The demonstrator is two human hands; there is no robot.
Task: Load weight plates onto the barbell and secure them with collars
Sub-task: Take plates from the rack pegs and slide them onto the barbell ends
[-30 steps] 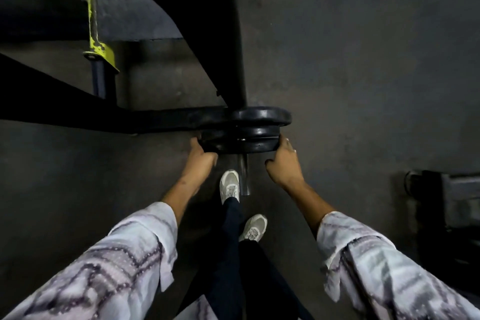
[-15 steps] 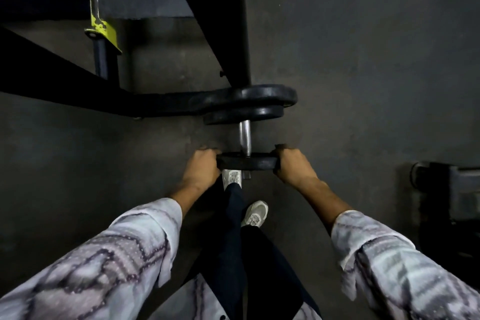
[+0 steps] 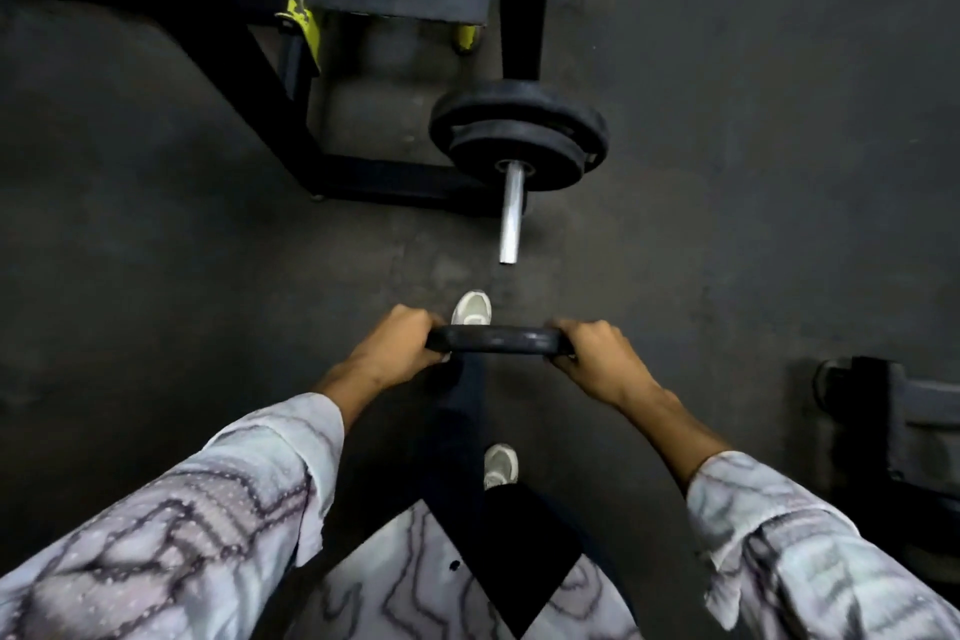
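Observation:
A small black weight plate (image 3: 497, 339) is held edge-on between both hands, clear of the bar. My left hand (image 3: 390, 346) grips its left rim and my right hand (image 3: 597, 354) grips its right rim. Ahead, the chrome barbell sleeve (image 3: 510, 216) points toward me with its end bare. Two black plates (image 3: 519, 136) sit on the sleeve, a large one behind a smaller one. No collar is visible.
A black rack frame (image 3: 291, 120) with a yellow part (image 3: 301, 10) and a grey pad stands at the upper left. A dark piece of equipment (image 3: 893, 426) sits at the right edge. My feet in white shoes (image 3: 471, 308) stand on the dark rubber floor.
The small plate slid back along the sleeve and came off its end, held in both hands. The view pulled back, and the sleeve end now shows bare.

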